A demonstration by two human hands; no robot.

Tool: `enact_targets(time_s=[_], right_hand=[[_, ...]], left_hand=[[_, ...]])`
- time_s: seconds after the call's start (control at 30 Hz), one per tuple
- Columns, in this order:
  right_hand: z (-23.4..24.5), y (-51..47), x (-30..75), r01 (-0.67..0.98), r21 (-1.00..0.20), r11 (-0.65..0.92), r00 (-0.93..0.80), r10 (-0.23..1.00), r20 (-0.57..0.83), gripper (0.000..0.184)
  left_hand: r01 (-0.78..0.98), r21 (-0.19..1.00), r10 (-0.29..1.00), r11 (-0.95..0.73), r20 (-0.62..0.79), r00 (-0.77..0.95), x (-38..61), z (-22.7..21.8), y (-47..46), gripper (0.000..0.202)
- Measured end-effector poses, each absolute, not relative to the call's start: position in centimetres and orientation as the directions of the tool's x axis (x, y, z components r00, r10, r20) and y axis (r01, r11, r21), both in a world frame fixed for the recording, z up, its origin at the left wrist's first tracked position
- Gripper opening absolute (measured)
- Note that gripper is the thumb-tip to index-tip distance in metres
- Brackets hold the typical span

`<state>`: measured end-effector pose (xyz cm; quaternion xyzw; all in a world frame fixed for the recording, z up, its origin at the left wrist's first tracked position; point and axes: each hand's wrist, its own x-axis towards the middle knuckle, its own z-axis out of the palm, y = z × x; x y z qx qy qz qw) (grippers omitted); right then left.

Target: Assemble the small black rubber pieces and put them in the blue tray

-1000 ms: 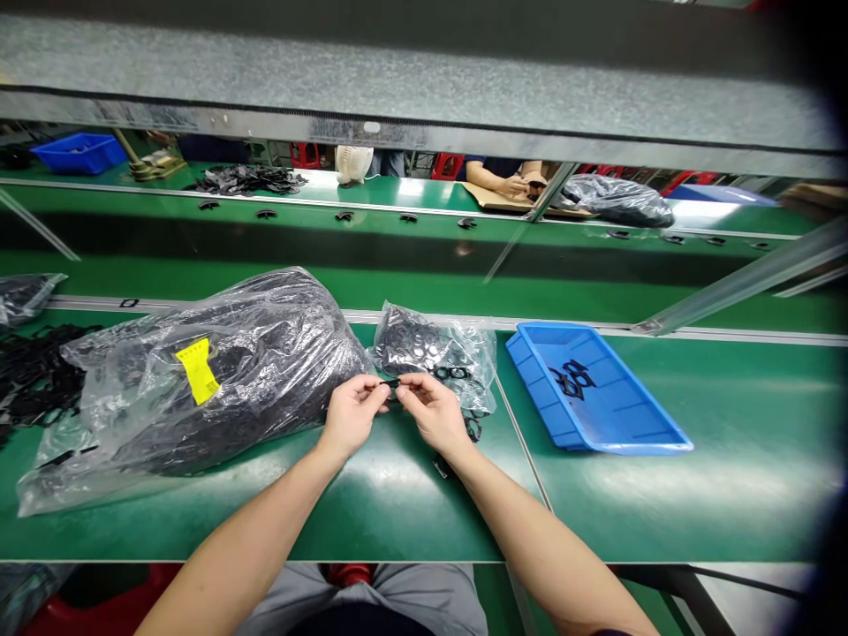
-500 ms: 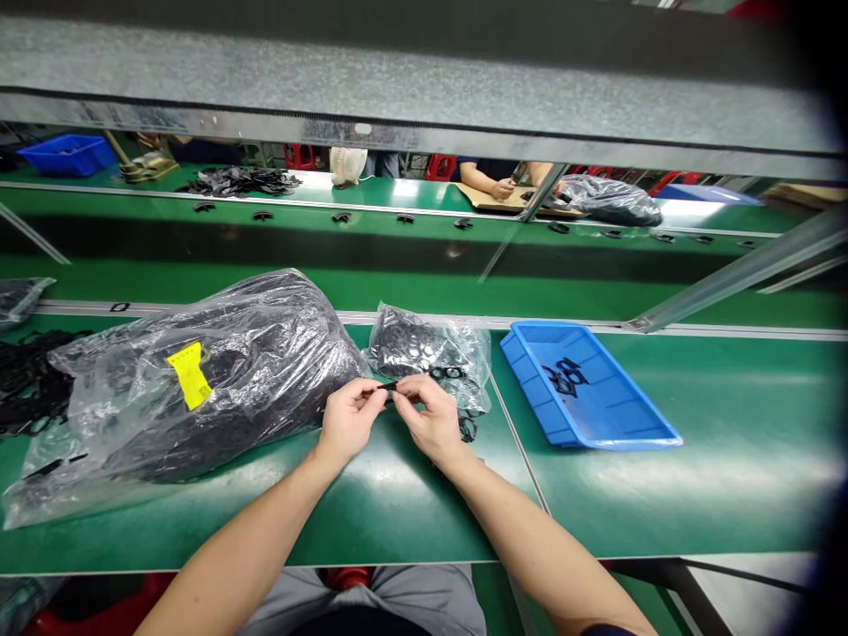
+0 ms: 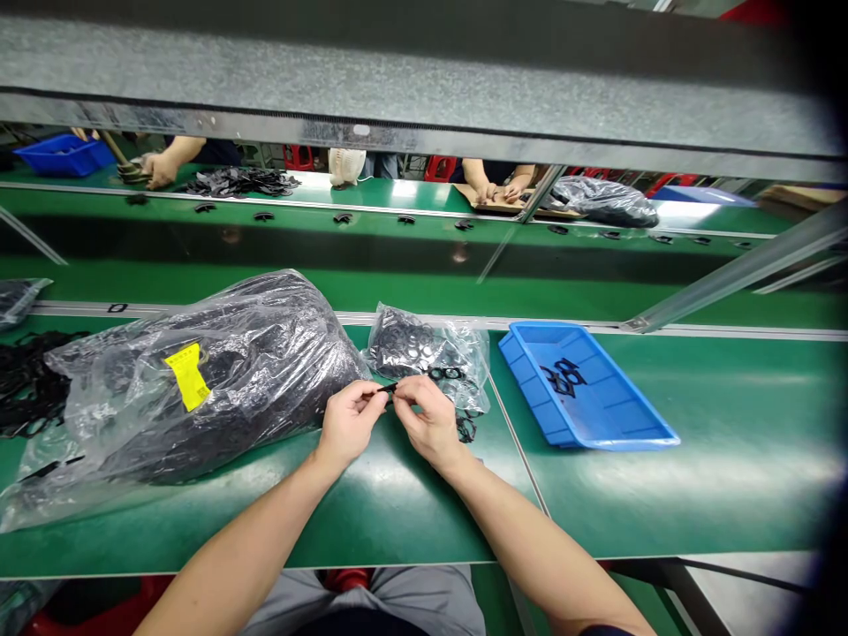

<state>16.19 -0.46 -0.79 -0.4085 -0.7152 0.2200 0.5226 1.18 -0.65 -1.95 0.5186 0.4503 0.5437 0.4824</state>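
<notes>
Over the green table, my left hand (image 3: 351,420) and my right hand (image 3: 427,422) meet with fingertips pinched on a small black plastic part (image 3: 388,388). Most of that part is hidden by my fingers, so its full shape cannot be made out. Just beyond my right hand lies a clear plastic bag (image 3: 404,344) of black ring-like pieces, with a black two-ring frame (image 3: 446,374) on it. More black frames (image 3: 466,428) lie partly hidden beside my right wrist. A large clear bag (image 3: 265,353) full of black parts, bearing a yellow label (image 3: 187,377), rests left of my left hand.
A blue tray (image 3: 530,389) holding a few black frames stands to the right. Loose black parts (image 3: 30,380) are heaped at far left. Behind runs a green conveyor belt (image 3: 265,283); co-workers' hands (image 3: 162,168) are busy across it. A metal beam (image 3: 397,106) spans overhead.
The black part between my fingers has tilted slightly; my hands stay almost in place. Across the line, a co-worker's arm has come into view at left, and another person's hands have lowered onto the cardboard.
</notes>
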Motion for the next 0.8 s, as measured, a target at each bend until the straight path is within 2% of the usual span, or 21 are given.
enact_targets(time_s=[0.53,0.67,0.8], right_hand=[[-0.89,-0.27,16.07,0.394,-0.696,0.600,-0.109,0.782,0.613,0.009],[-0.76,-0.24,16.21,0.412,-0.709,0.573,-0.139,0.808,0.572,0.008],[-0.97,-0.30,16.23,0.404,-0.771,0.493,-0.140,0.866,0.480,0.006]], left_hand=[[0.028,0.982,0.982,-0.189,0.188,0.027,1.04,-2.29,-0.68,0.016],[0.032,0.979,0.979,-0.202,0.201,0.025,1.01,-2.38,-0.59,0.015],[0.022,0.979,0.979,-0.204,0.203,0.026,1.02,-2.50,-0.48,0.015]])
